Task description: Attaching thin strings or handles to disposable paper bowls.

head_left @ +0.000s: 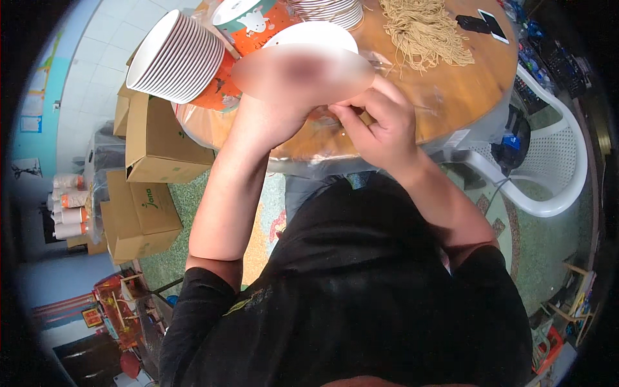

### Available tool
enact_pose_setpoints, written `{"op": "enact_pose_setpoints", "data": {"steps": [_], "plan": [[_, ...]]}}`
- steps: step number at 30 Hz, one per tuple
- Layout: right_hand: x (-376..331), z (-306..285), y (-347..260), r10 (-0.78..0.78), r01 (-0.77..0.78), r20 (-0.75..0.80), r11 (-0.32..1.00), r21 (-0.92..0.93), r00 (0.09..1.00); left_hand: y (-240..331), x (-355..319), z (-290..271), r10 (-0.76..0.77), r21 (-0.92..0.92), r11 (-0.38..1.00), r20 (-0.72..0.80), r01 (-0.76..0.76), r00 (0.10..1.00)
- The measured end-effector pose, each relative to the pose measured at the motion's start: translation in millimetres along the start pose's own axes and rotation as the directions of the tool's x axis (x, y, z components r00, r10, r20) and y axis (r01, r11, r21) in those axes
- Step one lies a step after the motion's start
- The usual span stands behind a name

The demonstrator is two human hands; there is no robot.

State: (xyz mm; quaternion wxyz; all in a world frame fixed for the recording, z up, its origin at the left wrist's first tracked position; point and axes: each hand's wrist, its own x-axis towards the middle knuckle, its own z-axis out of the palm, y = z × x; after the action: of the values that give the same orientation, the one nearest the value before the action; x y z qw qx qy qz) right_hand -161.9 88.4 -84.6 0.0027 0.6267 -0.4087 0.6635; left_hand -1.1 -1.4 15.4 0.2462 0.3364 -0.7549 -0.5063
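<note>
Over the near part of the round wooden table [322, 143], my two hands are close together. A smeared patch covers much of my left hand [277, 116], and its fingers cannot be made out. My right hand [383, 126] has its thumb and index finger pinched together beside it; whatever is between the tips is too small to name. Just beyond my hands is a white round thing [322, 35], perhaps a paper bucket, partly hidden by the smear. A bundle of tan cords [422, 35] lies farther to the right.
At the left edge of the table, a stack of nested white-rimmed orange paper buckets [171, 61] lies tilted. Another stack [329, 11] is at the back. A phone [492, 26] lies far right. Cardboard boxes [161, 142] stand left, a white plastic chair [554, 142] right.
</note>
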Motion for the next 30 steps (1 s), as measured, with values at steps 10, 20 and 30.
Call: {"op": "enact_pose_setpoints", "data": {"steps": [10, 20, 30], "plan": [[-1.7, 0.5, 3.9, 0.073, -0.071, -0.016, 0.995, 0.075, 0.997, -3.0, 2.0, -0.8, -0.008, -0.045, 0.999, -0.005, 0.008, 1.000], [5.2, 1.5, 3.1, 0.025, -0.025, -0.002, 0.999, -0.041, 1.000, 1.8, 1.4, 2.1, 0.000, -0.025, 1.000, -0.009, 0.000, 1.000], [3.6, 8.5, -1.0, 0.430, -0.404, -0.007, 0.854, 0.329, 0.903, 2.5, -2.6, 1.2, 0.010, -0.016, 1.000, -0.039, -0.011, 0.999]]}}
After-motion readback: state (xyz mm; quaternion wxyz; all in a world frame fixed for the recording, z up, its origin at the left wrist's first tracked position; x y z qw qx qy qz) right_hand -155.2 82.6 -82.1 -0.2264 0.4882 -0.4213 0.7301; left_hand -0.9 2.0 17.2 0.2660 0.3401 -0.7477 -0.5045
